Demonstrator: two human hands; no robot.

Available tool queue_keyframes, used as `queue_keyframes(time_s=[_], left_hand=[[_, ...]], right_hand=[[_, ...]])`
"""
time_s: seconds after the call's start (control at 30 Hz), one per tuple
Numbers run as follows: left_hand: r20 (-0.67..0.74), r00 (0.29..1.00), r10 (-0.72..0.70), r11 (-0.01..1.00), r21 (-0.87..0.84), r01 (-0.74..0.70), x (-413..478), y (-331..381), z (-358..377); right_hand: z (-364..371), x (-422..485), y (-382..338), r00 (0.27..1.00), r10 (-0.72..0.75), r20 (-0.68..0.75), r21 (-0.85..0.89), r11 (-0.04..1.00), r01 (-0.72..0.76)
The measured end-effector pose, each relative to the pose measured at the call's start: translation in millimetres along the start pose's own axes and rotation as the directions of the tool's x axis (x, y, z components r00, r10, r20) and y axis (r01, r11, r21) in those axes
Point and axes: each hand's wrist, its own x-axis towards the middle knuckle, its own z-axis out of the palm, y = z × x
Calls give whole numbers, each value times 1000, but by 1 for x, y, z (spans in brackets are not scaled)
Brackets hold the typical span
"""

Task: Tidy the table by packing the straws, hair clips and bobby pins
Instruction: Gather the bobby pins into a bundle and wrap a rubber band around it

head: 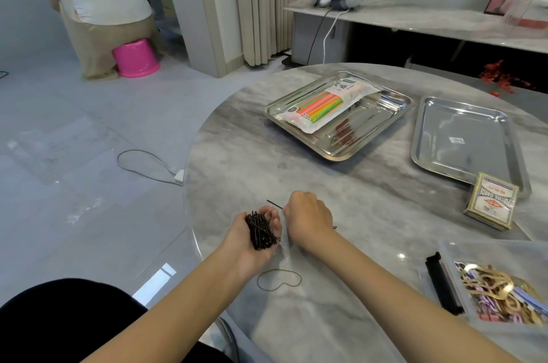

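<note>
The table looks like glossy grey marble. The straws' tray and the other tray are mirror-bright metal; the straw pack is shiny plastic film. The pins are thin dark wire.

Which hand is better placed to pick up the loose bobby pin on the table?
Right, probably: the right hand is next to the loose bobby pin, while the left hand is full, holding the bundle of bobby pins.

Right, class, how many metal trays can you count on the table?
2. The left tray sits at the table's far middle, holding the straw packet; the right tray lies beside it, a card box overlapping its near corner. None looks hidden.
</note>
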Motion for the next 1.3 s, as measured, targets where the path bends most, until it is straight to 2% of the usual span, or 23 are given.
queue_keyframes(time_s=[0.07, 0.17, 0.27, 0.33, 0.47, 0.57, 0.67, 0.73, 0.77, 0.83, 0.9, 1.0, 1.17, 1.23, 1.3], left_hand=[[-12, 999, 31, 999, -20, -31, 3, 1, 0], [-19, 999, 48, 996, -74, -49, 5, 2, 0], [-29, 998, 48, 995, -90, -50, 7, 2, 3], [-17, 999, 32, 997, -63, -33, 9, 1, 6], [36, 999, -30, 998, -47, 32, 13, -2, 12], [59, 997, -48, 998, -25, 49, 12, -5, 18], [9, 1000, -4, 1000, -18, 5, 14, -7, 23], [-19, 999, 37, 999, -21, -37, 13, -9, 24], [-26, 999, 44, 999, -20, -44, 12, -9, 24], [-28, 999, 47, 999, -12, -47, 11, -9, 22], [-24, 999, 45, 999, -4, -45, 12, -8, 20], [-14, 999, 37, 999, 19, -37, 12, -8, 18], [23, 1000, 3, 1000, 20, -3, 12, -11, 14], [26, 1000, -4, 1000, 21, 3, 13, -12, 14], [21, 1000, 0, 999, 33, 0, 14, -13, 15]], right_hand=[[-4, -3, 2, 998, -8, 58, -23, 1000, 10], [-17, -5, 10, 999, 47, -2, 222, 974, -46], [-33, -19, 7, 994, -16, -107, 443, 894, 62], [-38, -34, 1, 986, -109, -127, 491, 857, 158], [-35, -42, 1, 971, -175, -162, 384, 895, 225], [-33, -37, 9, 962, -214, -169, 388, 883, 264], [-38, -26, 27, 954, -144, -264, 496, 828, 262], [-39, -15, 50, 951, -121, -284, 442, 863, 242], [-39, -9, 62, 960, -143, -239, 365, 903, 225], [-35, -5, 82, 982, -181, -53, 224, 956, 188], [-30, -6, 91, 978, -194, 71, 193, 965, 178], [-25, -10, 92, 978, -207, 19, 175, 964, 200], [-20, -16, 84, 972, -229, 46, -62, 971, 231], [-23, -22, 76, 981, -185, -49, 43, 981, 187], [-29, -29, 63, 987, -78, -143, 304, 945, 119]])
